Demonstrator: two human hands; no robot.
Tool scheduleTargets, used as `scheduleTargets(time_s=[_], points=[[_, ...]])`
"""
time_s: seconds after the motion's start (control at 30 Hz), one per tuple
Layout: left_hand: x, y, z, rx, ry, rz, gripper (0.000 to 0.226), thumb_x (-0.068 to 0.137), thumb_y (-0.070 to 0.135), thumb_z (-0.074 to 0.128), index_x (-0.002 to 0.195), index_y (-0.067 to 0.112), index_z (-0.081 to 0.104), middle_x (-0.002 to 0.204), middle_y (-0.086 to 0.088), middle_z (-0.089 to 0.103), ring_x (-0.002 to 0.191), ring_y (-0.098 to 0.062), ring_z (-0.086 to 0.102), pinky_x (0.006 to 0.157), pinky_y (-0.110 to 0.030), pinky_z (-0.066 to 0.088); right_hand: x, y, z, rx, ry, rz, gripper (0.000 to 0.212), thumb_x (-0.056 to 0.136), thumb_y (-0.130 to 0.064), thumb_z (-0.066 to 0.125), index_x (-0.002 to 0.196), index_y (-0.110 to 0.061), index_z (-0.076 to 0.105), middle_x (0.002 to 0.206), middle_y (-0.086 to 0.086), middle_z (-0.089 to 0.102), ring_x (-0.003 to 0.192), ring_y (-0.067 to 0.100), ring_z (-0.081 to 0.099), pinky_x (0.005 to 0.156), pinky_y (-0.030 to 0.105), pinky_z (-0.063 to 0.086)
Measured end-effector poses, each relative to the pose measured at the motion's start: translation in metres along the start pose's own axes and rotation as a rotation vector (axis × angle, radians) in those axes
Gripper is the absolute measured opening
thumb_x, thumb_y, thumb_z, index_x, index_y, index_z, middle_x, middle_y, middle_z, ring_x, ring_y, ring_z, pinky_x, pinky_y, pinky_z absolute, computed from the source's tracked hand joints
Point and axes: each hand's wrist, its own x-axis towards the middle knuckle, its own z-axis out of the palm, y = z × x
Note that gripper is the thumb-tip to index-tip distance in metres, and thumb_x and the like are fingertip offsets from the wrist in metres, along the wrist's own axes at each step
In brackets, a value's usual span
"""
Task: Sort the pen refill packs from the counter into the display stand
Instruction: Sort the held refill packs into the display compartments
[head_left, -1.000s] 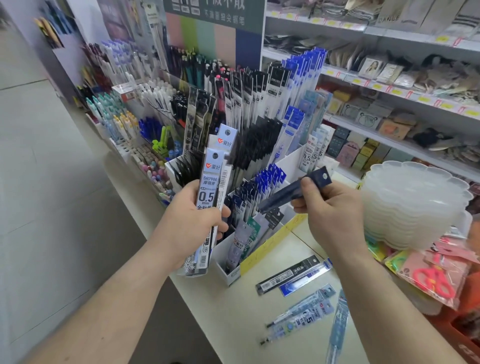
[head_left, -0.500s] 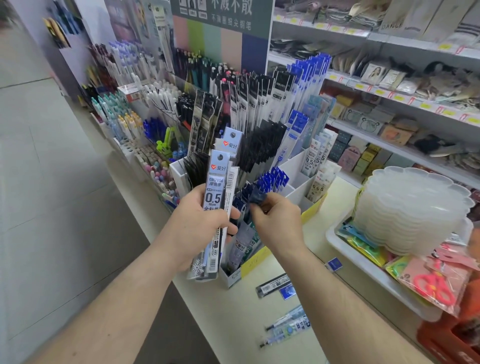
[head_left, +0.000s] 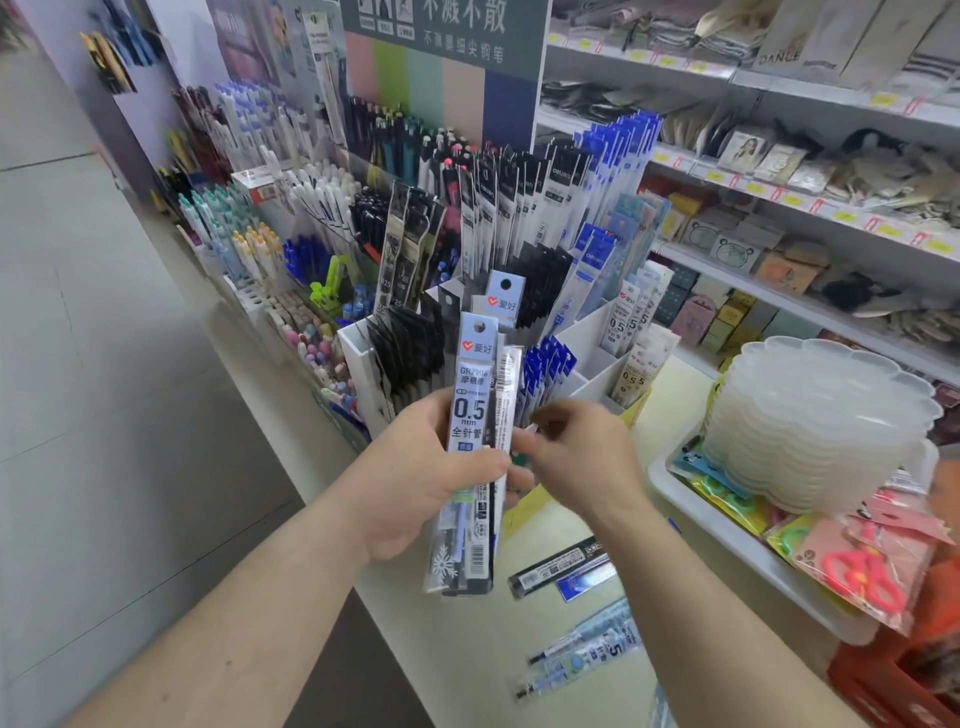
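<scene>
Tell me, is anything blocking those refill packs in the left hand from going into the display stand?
Partly. The right hand sits between the held refill packs in the left hand and the display stand, its fingers at the blue packs already filling the front slots. Whether a free slot remains there is hidden.

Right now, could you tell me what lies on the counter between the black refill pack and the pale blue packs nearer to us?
In the head view, only bare counter separates the black refill pack from the pale blue packs.
</scene>
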Motion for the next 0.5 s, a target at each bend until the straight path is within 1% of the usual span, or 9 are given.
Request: scheduleTargets(time_s=[0.07, 0.13, 0.2, 0.27, 0.37, 0.4, 0.43, 0.47, 0.5], points=[[0.003, -0.004, 0.003, 0.001, -0.008, -0.013, 0.038, 0.090, -0.010, 0.059, 0.119, 0.015, 0.057, 0.095, -0.005, 0.076, 0.078, -0.023, 0.073, 0.068, -0.032, 0.060, -0.012, -0.005, -0.024, 0.334, 0.102, 0.058, 0.011, 0.081, -0.013, 0.067, 0.076, -0.022, 0.070, 0.069, -0.010, 0.065, 0.067, 0.007, 0.060, 0.065, 0.029, 0.049], [0.006, -0.008, 0.008, -0.001, -0.004, -0.025, 0.035, 0.088, -0.007, 0.063, 0.115, 0.014, 0.059, 0.091, -0.006, 0.075, 0.074, -0.023, 0.071, 0.065, -0.033, 0.058, -0.030, -0.018, -0.041, 0.581, 0.084, 0.070, 0.009, 0.080, -0.017, 0.074, 0.079, -0.014, 0.065, 0.061, -0.007, 0.054, 0.053, 0.004, 0.047, 0.055, 0.023, 0.042], [0.010, -0.013, 0.015, 0.018, -0.014, -0.021, 0.034, 0.087, -0.009, 0.065, 0.114, 0.010, 0.060, 0.087, -0.010, 0.072, 0.068, -0.021, 0.068, 0.061, -0.032, 0.055, -0.044, -0.027, -0.043, 0.663, -0.038, 0.097, 0.029, 0.077, -0.021, 0.081, 0.091, -0.012, 0.057, 0.055, -0.011, 0.048, 0.044, 0.004, 0.044, 0.046, 0.020, 0.040], [0.014, -0.018, 0.022, 0.048, -0.036, -0.010, 0.042, 0.080, -0.013, 0.069, 0.116, 0.006, 0.060, 0.089, -0.016, 0.070, 0.066, -0.021, 0.065, 0.059, -0.032, 0.053, -0.050, -0.030, -0.037, 0.680, -0.119, 0.120, 0.037, 0.075, -0.018, 0.083, 0.095, -0.012, 0.053, 0.047, -0.014, 0.052, 0.040, 0.009, 0.048, 0.042, 0.027, 0.045], [0.016, -0.022, 0.026, 0.062, -0.107, -0.014, 0.042, 0.074, -0.006, 0.068, 0.115, 0.005, 0.062, 0.097, -0.016, 0.072, 0.081, -0.023, 0.069, 0.070, -0.032, 0.056, -0.050, -0.022, -0.036, 0.593, -0.049, 0.095, 0.015, 0.079, -0.018, 0.079, 0.088, -0.015, 0.068, 0.054, -0.004, 0.057, 0.049, 0.017, 0.055, 0.045, 0.040, 0.053], [0.017, -0.023, 0.025, 0.035, -0.137, -0.027, 0.040, 0.075, -0.004, 0.066, 0.114, 0.005, 0.063, 0.098, -0.016, 0.072, 0.085, -0.025, 0.070, 0.073, -0.034, 0.057, -0.050, -0.019, -0.038, 0.620, -0.048, 0.092, 0.007, 0.082, -0.016, 0.076, 0.086, -0.015, 0.071, 0.059, 0.008, 0.057, 0.051, 0.017, 0.055, 0.044, 0.039, 0.052], [0.017, -0.023, 0.024, -0.011, -0.164, -0.052, 0.040, 0.074, -0.003, 0.063, 0.113, 0.005, 0.063, 0.097, -0.016, 0.071, 0.086, -0.027, 0.070, 0.074, -0.036, 0.057, -0.051, -0.017, -0.042, 0.676, -0.066, 0.090, 0.002, 0.086, -0.011, 0.072, 0.085, -0.013, 0.072, 0.063, 0.015, 0.058, 0.051, 0.016, 0.055, 0.042, 0.033, 0.049], [0.017, -0.023, 0.023, -0.057, -0.187, -0.077, 0.041, 0.073, -0.002, 0.060, 0.114, 0.004, 0.063, 0.095, -0.017, 0.071, 0.085, -0.029, 0.070, 0.073, -0.037, 0.057, -0.052, -0.014, -0.046, 0.736, -0.081, 0.088, 0.007, 0.088, -0.006, 0.069, 0.085, -0.011, 0.073, 0.064, 0.015, 0.059, 0.049, 0.013, 0.054, 0.041, 0.027, 0.045], [0.017, -0.023, 0.023, -0.081, -0.202, -0.092, 0.042, 0.073, -0.002, 0.060, 0.115, 0.004, 0.062, 0.095, -0.017, 0.071, 0.085, -0.030, 0.071, 0.072, -0.038, 0.057, -0.053, -0.012, -0.049, 0.787, -0.090, 0.081, 0.013, 0.090, -0.002, 0.066, 0.083, -0.010, 0.074, 0.062, 0.010, 0.061, 0.047, 0.009, 0.052, 0.041, 0.023, 0.043]])
